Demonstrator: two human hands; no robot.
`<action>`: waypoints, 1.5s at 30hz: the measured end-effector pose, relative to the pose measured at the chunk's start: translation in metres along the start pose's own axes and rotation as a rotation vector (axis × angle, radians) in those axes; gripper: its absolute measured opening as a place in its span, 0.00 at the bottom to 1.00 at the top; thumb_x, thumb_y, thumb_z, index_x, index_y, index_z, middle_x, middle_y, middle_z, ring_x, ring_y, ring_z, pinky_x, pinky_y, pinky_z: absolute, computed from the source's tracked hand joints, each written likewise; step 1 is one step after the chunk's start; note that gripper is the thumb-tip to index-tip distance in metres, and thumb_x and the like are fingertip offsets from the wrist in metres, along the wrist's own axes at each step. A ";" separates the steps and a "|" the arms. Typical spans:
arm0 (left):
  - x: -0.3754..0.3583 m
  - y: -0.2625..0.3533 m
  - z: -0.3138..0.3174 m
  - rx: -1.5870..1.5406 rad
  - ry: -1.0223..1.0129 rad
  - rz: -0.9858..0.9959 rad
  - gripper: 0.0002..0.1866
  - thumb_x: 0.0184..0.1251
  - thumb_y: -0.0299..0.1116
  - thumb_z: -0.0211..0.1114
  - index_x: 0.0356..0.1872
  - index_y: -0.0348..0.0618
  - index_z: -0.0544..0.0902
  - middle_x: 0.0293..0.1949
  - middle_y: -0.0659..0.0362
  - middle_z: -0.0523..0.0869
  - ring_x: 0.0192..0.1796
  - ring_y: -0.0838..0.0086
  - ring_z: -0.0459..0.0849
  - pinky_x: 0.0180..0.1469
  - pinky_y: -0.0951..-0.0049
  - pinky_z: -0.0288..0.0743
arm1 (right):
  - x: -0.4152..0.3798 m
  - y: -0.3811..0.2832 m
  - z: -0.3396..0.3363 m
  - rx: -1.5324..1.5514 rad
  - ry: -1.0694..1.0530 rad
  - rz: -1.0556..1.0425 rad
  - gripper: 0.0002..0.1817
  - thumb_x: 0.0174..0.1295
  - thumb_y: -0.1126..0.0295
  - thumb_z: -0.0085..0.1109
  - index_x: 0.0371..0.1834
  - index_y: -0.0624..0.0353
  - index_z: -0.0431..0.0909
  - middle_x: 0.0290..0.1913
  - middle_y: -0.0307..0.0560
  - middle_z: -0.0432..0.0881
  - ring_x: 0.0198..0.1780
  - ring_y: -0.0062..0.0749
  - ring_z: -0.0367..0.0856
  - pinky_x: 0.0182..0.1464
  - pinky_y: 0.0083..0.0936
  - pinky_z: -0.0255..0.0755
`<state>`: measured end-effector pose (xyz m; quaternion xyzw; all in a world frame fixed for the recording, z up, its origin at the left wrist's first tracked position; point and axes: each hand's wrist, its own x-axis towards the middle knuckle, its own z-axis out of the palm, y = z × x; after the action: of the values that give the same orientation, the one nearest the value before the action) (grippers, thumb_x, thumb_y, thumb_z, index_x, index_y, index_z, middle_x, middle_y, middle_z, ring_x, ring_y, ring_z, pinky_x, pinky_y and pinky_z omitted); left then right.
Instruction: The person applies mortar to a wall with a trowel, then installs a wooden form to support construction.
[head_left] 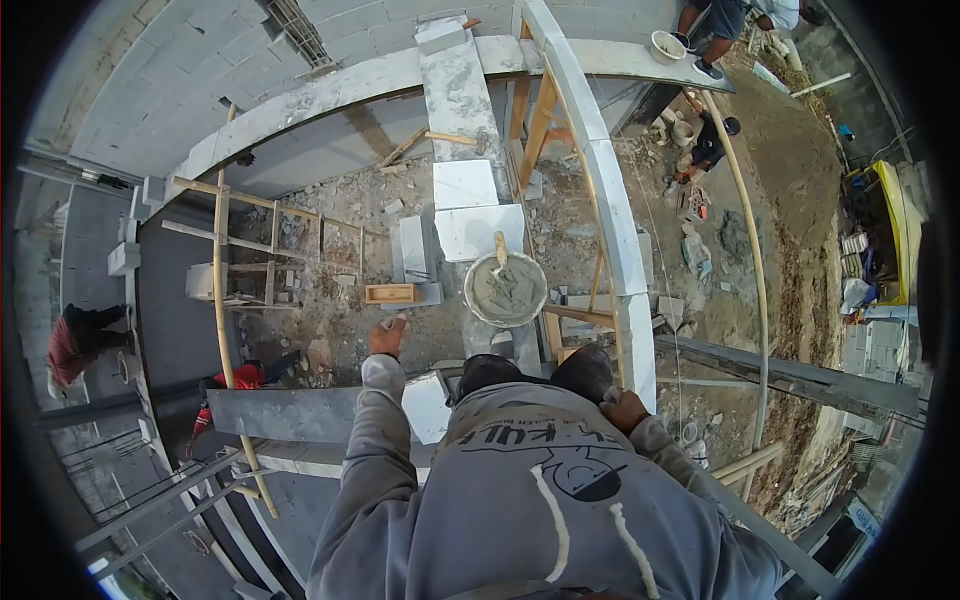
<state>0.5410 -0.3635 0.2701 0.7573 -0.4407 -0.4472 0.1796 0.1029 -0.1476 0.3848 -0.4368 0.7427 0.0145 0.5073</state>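
Observation:
My left hand (388, 337) hangs in the air left of the plank, its fingers loosely bent and apart with nothing seen in them. Below it in the picture lies a white block (426, 408). My right hand (625, 411) is beside my knee, near the white block wall (634, 350); its fingers look stretched out and partly hidden, with no tool visible. Between my hands and farther forward stands a round bucket (468, 307) of wet grey mortar (512, 292). A trowel (500, 250) with a pale handle stands in the mortar.
White blocks (465, 184) lie on the narrow raised plank (462, 105) ahead. Down left are a wooden box (393, 293) and a wooden ladder-like frame (272, 245). Bamboo poles (745, 210) rise on both sides. Several people (708, 148) are around, with a drop to rubble below.

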 end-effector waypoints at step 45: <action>0.349 0.441 -0.060 -0.242 -0.190 0.160 0.21 0.59 0.46 0.64 0.44 0.37 0.79 0.36 0.58 0.83 0.37 0.74 0.81 0.38 0.75 0.70 | 0.297 -0.308 -0.270 0.242 -0.337 -0.308 0.16 0.58 0.57 0.51 0.36 0.59 0.79 0.37 0.53 0.81 0.42 0.42 0.79 0.45 0.34 0.69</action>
<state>0.4410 -0.9017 0.4147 0.6470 -0.4576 -0.5506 0.2623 0.0763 -0.6520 0.4184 -0.4722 0.5688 -0.0792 0.6687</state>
